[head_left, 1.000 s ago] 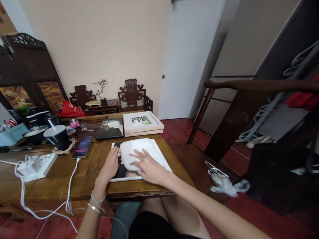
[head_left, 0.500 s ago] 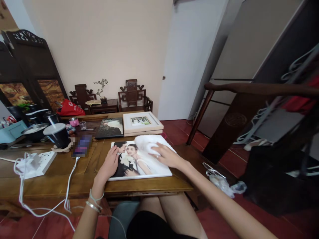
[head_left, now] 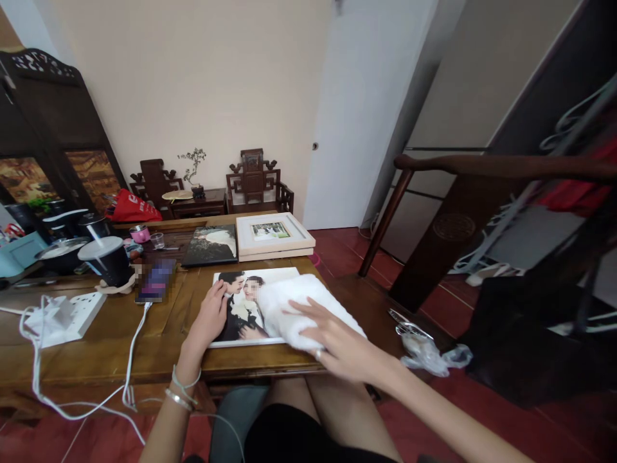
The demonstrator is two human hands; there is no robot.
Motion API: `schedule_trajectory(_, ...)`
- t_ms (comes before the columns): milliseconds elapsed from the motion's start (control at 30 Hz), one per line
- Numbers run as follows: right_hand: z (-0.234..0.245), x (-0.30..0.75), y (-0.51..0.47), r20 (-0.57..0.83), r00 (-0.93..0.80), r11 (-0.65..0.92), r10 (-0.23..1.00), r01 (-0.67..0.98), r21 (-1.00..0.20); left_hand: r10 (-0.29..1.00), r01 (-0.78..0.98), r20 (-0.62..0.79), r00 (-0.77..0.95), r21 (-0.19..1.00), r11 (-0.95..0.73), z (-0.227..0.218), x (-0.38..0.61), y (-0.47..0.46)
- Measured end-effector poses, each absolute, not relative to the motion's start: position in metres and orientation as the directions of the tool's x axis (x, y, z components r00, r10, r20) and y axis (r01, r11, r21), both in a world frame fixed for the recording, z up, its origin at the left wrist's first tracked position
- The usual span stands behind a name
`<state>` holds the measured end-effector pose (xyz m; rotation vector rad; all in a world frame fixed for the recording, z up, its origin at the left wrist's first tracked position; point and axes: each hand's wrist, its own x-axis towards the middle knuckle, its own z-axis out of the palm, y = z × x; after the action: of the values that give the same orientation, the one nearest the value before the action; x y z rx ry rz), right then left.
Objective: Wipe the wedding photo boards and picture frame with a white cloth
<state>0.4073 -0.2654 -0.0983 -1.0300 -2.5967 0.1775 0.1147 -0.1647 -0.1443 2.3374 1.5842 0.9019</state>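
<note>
A white-edged photo panel [head_left: 241, 321] with a picture of a couple lies flat near the table's front edge. My left hand [head_left: 213, 312] rests at its left side, fingers stretched over the edge; its thumb is hidden. On the panel's right half lies a fluffy white cloth [head_left: 289, 296], which covers part of the picture and hangs past the panel's right side. My right hand [head_left: 332, 337] presses on the cloth with its fingers spread over it and partly sunk in its folds.
Behind the panel lie a dark photo panel [head_left: 212, 245] and white frames [head_left: 277, 235], stacked. To the left are a phone [head_left: 157, 281] on a white cable, a power strip [head_left: 80, 315] and a black cup [head_left: 107, 260] with a straw. A wooden chair [head_left: 443, 225] stands at right.
My right hand has drawn the white cloth down and to the right, from the panel's upper part toward its lower right corner. My left hand keeps its place on the panel.
</note>
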Motion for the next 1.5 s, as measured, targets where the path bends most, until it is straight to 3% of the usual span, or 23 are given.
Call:
schedule_trajectory(167,-0.091,0.412,-0.289,0.232,-0.729,0.764,0.644,0.595,-0.250,0.892,0.786,0.371,0.260,0.455,-0.418,-0.147,0.114,-0.164)
schedule_trajectory(400,-0.091,0.402,-0.194,0.325,-0.637,0.707,0.699,0.684,-0.180,0.916,0.788,0.309,0.257,0.481,-0.384,-0.140,0.115,-0.167)
schedule_trajectory(600,-0.089,0.397,-0.147,0.367,-0.550,0.641,0.750,0.740,-0.201,0.914,0.785,0.318,0.252,0.485,-0.385,-0.140,0.114,-0.166)
schedule_trajectory(1067,-0.103,0.409,-0.299,0.263,-0.721,0.767,0.641,0.612,-0.189,0.913,0.771,0.331,0.239,0.507,-0.385,-0.151,0.116,-0.162)
schedule_trajectory(1500,-0.092,0.387,-0.156,0.353,-0.578,0.661,0.735,0.727,-0.187,0.902,0.773,0.349,0.255,0.486,-0.407,-0.150,0.113,-0.162)
